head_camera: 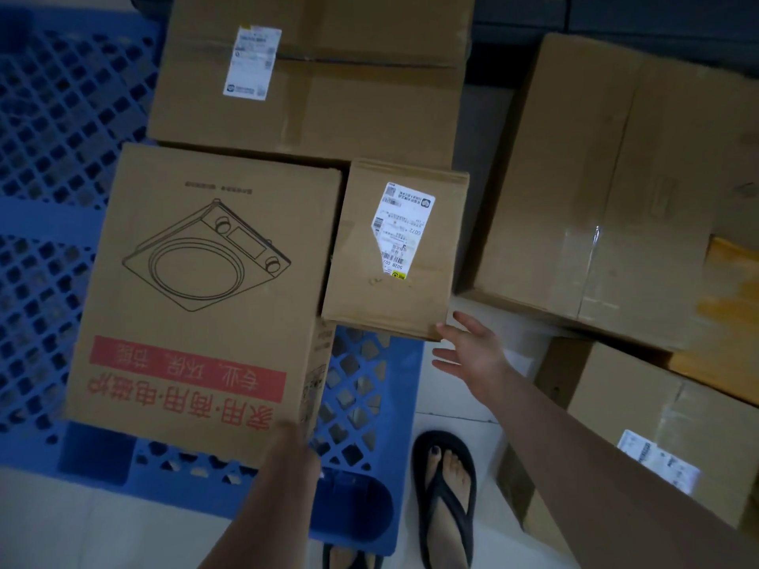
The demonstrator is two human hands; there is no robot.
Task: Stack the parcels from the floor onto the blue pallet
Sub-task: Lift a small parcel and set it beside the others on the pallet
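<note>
Parcels on the blue pallet point(61, 117): large labelled box point(312, 71) at the far side, printed cooker box point(197, 289) in front of it, small labelled box point(394, 248) just beside that on the right. Right hand point(472, 351) has its fingers spread and relaxed at the small box's near right corner, gripping nothing. Left hand point(293, 439) is at the cooker box's near right corner, too blurred to tell its grip. On the floor point(460, 396) to the right: big parcel point(595, 178) and smaller labelled parcel point(640, 408). Foot in a dark flip-flop point(445, 498) beside the pallet.
</note>
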